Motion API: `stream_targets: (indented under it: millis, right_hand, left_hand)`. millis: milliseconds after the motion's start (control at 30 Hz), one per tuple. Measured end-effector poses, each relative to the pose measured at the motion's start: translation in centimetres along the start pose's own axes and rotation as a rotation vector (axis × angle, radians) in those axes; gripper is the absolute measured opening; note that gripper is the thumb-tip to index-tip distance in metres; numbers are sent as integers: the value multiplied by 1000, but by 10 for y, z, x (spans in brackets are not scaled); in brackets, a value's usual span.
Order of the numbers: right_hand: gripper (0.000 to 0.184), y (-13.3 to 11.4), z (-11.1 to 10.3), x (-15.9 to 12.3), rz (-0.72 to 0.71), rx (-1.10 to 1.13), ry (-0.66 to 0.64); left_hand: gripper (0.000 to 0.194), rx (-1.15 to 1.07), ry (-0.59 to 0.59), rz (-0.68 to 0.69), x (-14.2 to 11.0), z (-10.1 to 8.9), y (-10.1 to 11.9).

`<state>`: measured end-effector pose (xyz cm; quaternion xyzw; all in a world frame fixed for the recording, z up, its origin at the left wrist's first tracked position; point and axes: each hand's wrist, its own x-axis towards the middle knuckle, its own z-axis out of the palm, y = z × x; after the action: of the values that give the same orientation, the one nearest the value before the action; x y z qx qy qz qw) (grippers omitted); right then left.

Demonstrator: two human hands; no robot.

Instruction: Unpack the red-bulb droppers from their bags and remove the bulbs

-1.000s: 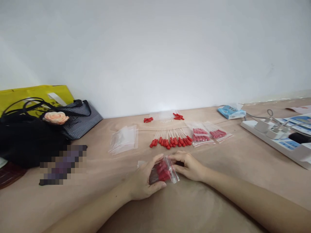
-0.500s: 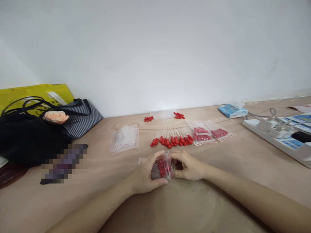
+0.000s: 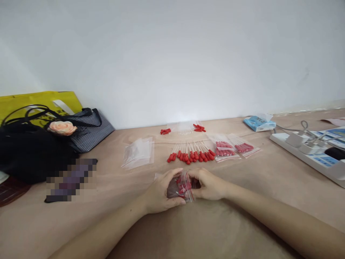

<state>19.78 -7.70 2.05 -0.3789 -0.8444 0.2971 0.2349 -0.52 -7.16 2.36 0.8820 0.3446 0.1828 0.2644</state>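
Between my hands is a clear zip bag point(image 3: 173, 190) with red-tipped pieces point(image 3: 184, 185) inside, its red-lined zip edge toward the right. My left hand point(image 3: 158, 194) curves around the bag's left side, thumb along the near edge and fingers along the far edge. With bent fingers and thumb, my right hand point(image 3: 210, 184) grips the zip end. Just beyond the hands lies a fanned row of red-tipped white sticks point(image 3: 191, 155). To its right rest filled zip bags point(image 3: 225, 151) of the same kind of pieces. A stack of flat clear bags point(image 3: 138, 153) lies to the left.
Small red piles point(image 3: 199, 127) and white sticks lie near the wall. A blue tissue pack point(image 3: 259, 123) and a power strip point(image 3: 309, 154) with plugs and cables are at right. A striped bag point(image 3: 91, 131), a yellow bag point(image 3: 40, 94) and a black bag point(image 3: 32, 154) crowd the left.
The red pieces inside the held bag have shifted, and its zip edge has tilted slightly. Both hands stay in nearly the same place on the bag.
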Motion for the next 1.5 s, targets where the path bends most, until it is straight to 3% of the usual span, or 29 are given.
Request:
stream_targets:
  millis: [167, 333, 500, 633, 733, 867, 967, 1100, 1200, 1267, 1333, 1400, 1500]
  right_hand:
    - [10, 1, -2, -4, 35, 21, -9]
    - [19, 14, -5, -5, 30, 349, -7]
    - [24, 28, -44, -7, 168, 622, -3]
    - [24, 40, -81, -15, 271, 607, 166]
    - [24, 45, -91, -18, 248, 595, 368]
    - [19, 37, -77, -11, 55, 416, 567]
    - [14, 20, -54, -7, -181, 23, 715]
    - [19, -1, -18, -8, -471, -519, 544]
    - [20, -6, -2, -10, -613, -759, 397]
    - [23, -5, 0, -11, -640, -754, 344]
    - [28, -1, -3, -10, -603, -643, 370]
    - [26, 5, -10, -10, -504, -472, 416]
    - [8, 13, -20, -12, -324, -220, 373]
  left_hand:
    - [71, 64, 10, -30, -2, -2, -4]
    - [67, 52, 32, 17, -1, -2, -3]
    - [65, 34, 9, -34, -2, -2, -1]
    - [65, -4, 8, -45, -2, -3, -2]
    - [58, -45, 52, -46, -1, -3, -3]
    - [29, -147, 242, -71, 9, -2, -1]
    - [28, -442, 271, -268, 24, -1, 7]
    - [24, -1028, 225, -518, 42, 1, 19]
    - [11, -1192, 229, -661, 46, 1, 23]
    - [5, -1184, 245, -720, 47, -6, 19]
    - [7, -1109, 284, -730, 49, -20, 9]
    - [12, -969, 316, -715, 54, -41, -8]
    - [21, -786, 323, -747, 68, -68, -38]
